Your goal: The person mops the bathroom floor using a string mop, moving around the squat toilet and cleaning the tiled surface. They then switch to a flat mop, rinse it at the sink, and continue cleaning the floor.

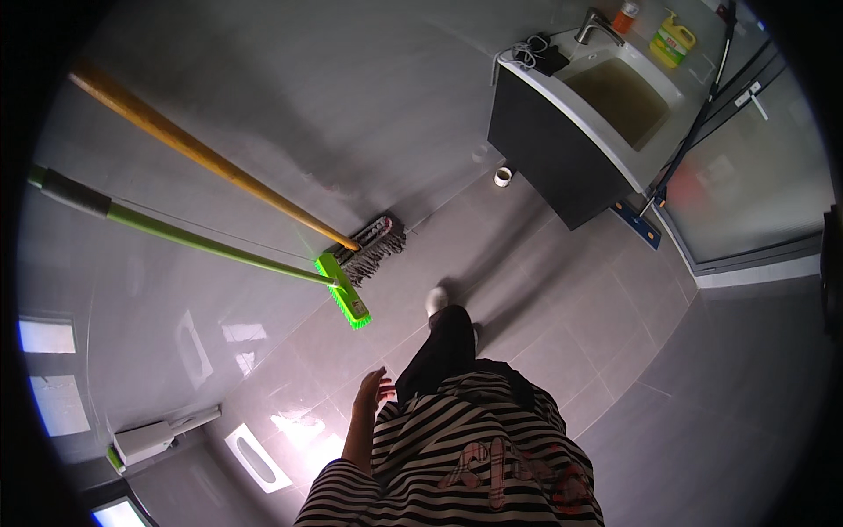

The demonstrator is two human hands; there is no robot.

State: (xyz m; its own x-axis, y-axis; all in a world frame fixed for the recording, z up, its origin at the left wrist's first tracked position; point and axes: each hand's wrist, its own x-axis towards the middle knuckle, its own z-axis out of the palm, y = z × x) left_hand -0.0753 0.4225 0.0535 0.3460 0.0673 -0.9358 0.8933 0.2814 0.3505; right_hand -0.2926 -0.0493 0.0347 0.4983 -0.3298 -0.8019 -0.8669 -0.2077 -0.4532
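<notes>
My left hand hangs beside my left thigh with nothing in it, its fingers slightly curled and apart. My right hand is out of view. Ahead to the left, a green push broom and a dust mop with grey strands stand on the floor against the tiled wall. A long green handle and a wooden handle rise from them towards the upper left. To the front right is a white washbasin on a dark cabinet, holding murky brown water.
A metal faucet, a yellow pump jug, an orange bottle and a dark cloth with grey cord are on the basin. A flat mop leans by a frosted glass door. A squat toilet and cistern lie left; a small cup is near the wall.
</notes>
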